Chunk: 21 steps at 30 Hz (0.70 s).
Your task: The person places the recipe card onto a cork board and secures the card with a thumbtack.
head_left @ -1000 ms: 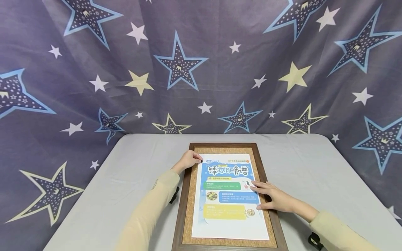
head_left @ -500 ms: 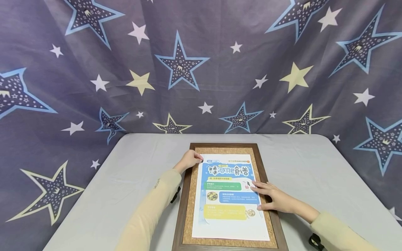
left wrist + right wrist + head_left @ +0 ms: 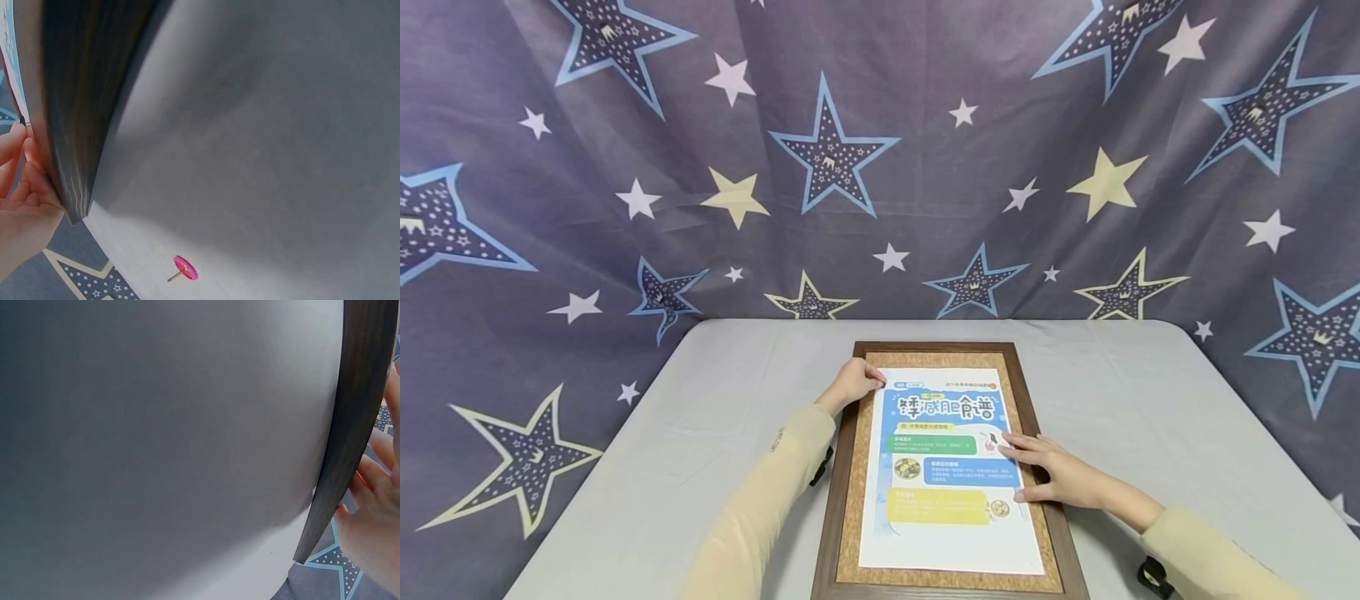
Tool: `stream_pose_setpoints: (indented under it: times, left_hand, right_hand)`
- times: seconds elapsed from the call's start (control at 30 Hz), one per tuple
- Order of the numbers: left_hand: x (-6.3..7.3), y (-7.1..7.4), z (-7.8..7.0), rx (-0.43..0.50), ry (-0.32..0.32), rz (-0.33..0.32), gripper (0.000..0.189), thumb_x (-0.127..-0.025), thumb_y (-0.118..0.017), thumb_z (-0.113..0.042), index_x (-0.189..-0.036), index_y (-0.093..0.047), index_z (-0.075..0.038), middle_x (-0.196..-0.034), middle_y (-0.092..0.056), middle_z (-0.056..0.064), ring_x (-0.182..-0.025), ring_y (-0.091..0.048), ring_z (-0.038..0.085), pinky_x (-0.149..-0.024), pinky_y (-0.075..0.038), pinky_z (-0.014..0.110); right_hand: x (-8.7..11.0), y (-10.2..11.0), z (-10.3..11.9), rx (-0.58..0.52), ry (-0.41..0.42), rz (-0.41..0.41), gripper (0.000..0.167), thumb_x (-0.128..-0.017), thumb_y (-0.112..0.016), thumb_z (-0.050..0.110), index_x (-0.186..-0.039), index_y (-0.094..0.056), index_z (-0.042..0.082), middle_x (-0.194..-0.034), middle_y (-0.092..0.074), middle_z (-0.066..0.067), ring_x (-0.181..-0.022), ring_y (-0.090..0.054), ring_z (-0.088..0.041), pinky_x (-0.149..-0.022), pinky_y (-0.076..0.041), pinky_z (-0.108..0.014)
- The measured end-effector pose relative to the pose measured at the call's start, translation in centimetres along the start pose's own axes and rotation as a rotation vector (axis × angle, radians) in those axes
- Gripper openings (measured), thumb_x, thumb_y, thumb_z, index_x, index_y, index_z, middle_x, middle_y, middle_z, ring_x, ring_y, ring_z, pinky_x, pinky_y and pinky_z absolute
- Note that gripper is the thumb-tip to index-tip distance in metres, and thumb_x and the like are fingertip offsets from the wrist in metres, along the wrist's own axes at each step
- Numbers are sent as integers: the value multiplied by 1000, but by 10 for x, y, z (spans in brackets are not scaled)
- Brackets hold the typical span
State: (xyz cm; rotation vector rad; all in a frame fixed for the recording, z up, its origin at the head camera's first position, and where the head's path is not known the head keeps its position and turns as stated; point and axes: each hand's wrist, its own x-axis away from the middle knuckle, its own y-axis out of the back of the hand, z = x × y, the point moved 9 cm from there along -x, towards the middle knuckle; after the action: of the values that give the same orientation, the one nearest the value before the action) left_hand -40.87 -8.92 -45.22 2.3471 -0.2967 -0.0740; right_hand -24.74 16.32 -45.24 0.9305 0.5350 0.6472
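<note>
A printed poster (image 3: pixel 951 548) with blue, green and yellow panels lies flat on a cork board (image 3: pixel 852 533) in a brown wooden frame (image 3: pixel 832 517). At the poster's upper left corner, my left hand (image 3: pixel 852 381) pinches a small black pin-like thing (image 3: pixel 22 120) between thumb and forefinger; its exact shape is mostly hidden. My right hand (image 3: pixel 1063 475) rests across the frame's right side, its spread fingers touching the poster's right edge. On the table in the left wrist view lies a pink thumbtack (image 3: pixel 185 267), point showing.
A grey cloth-covered table (image 3: pixel 760 367) extends on both sides of the board. Behind it hangs a dark curtain (image 3: pixel 887 50) printed with stars. Black wrist straps (image 3: pixel 1153 575) show below the sleeves.
Both hands and the poster stay almost where they were. Only a very slight shift of the view and the left sleeve shows.
</note>
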Motion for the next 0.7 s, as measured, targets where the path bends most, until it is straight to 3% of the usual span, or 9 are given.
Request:
stream_pose_setpoints:
  times: [0.7]
  left_hand:
    - [-4,-3,3,-14,11,10,14,-84,-56,1,-82,-69,-2,-86,-65,9,-77,-59,20,-66,-49,28]
  right_hand:
    - [0,0,0,3,8,-9,63,-78,-64,35,-125,-46,-4,-133,-35,-26,-119,-31,-44,-91,-19,-59]
